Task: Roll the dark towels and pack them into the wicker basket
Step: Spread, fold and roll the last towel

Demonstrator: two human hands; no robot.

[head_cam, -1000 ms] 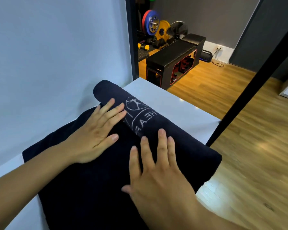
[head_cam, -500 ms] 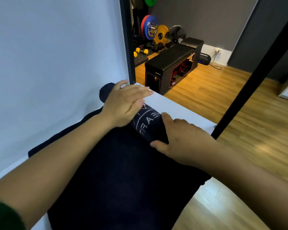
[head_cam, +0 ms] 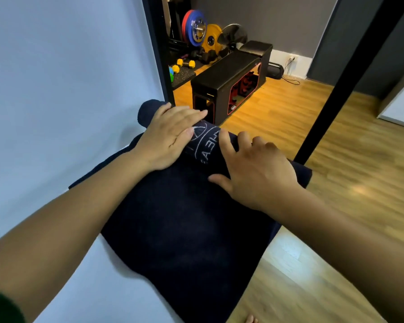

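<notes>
A dark navy towel (head_cam: 184, 229) lies spread on the white table (head_cam: 91, 287), its far end wound into a roll (head_cam: 207, 142) that shows white logo lettering. My left hand (head_cam: 170, 136) lies on the left part of the roll, fingers fairly straight and pressing down over its top. My right hand (head_cam: 254, 173) is on the right part, its fingers curled over the far side of the roll and its thumb resting on the flat cloth. The towel's right edge hangs over the table edge. No wicker basket is in view.
A white wall runs along the left. A black slanted pole (head_cam: 336, 89) stands just right of the table. Beyond, on the wooden floor, are a black bench (head_cam: 229, 78), weight plates (head_cam: 196, 29) and dumbbells (head_cam: 184, 64).
Both hands went from flat behind the roll to on top of it. The roll has turned away from me toward the table's far end, and the logo now faces up.
</notes>
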